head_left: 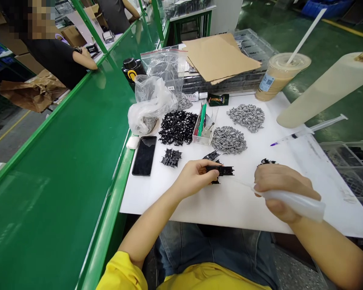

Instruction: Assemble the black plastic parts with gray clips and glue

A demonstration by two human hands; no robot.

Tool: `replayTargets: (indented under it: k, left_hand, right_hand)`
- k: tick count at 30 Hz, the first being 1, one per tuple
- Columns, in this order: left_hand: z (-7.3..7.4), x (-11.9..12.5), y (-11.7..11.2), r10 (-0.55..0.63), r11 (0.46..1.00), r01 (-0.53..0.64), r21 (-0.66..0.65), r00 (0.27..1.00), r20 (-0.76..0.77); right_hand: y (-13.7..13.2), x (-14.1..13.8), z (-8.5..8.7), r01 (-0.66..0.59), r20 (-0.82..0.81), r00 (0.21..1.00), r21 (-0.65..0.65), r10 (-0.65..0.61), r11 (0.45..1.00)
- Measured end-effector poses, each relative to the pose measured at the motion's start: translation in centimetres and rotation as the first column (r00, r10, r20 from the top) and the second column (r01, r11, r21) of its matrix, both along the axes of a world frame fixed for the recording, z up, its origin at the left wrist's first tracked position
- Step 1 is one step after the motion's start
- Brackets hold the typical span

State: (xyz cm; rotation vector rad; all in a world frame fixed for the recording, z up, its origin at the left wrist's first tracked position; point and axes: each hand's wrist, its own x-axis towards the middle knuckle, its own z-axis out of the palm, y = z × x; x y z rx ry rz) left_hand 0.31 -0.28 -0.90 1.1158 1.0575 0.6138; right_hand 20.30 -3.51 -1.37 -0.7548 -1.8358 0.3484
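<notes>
My left hand [194, 177] pinches a small black plastic part [227, 170] between thumb and fingers, above the white worktop. More black parts [211, 156] lie behind and beneath it. My right hand [282, 183] is closed around a translucent white squeeze bottle [296, 202]. The bottle's thin nozzle points left toward the held part; whether its tip touches cannot be made out. Small black pieces [268, 161] show just beyond my right knuckles. To the left, several similar black parts [171, 157] sit grouped together near a phone [144, 156].
Behind my hands are a black clip pile [178, 127], grey pieces in two heaps [229, 139], and a clear tool box [202, 139]. A syringe [308, 131], white cylinder [326, 88] and drink cup [282, 74] stand right. A green conveyor [63, 169] runs left; co-workers are beyond.
</notes>
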Motion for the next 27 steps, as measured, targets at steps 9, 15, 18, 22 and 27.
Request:
replayTargets:
  k: [9,15,18,22,27]
  left_hand:
    - [0.09,-0.04,-0.1,0.013,1.0,-0.012,-0.013,0.999,0.052]
    - [0.11,-0.03,-0.1,0.018,1.0,-0.017,-0.016,0.997,0.07]
    - [0.24,-0.02,-0.11,0.024,1.0,-0.023,-0.02,0.998,0.062]
    - [0.29,-0.01,-0.08,0.029,0.999,-0.027,-0.034,0.998,0.056]
    - [0.23,-0.05,-0.09,0.022,1.0,-0.02,-0.024,0.998,0.064]
  right_hand:
    - [0.68,-0.65,0.73,-0.132,0.132,0.985,0.171,0.11,0.976]
    - [0.64,-0.69,0.61,-0.14,0.155,0.982,0.206,0.109,0.968]
    - [0.58,-0.68,0.66,-0.144,0.162,0.98,0.201,0.112,0.969]
    - [0.54,-0.61,0.7,-0.156,0.151,0.98,0.193,0.128,0.969]
    - [0.53,-0.55,0.63,-0.158,0.144,0.981,0.201,0.13,0.967]
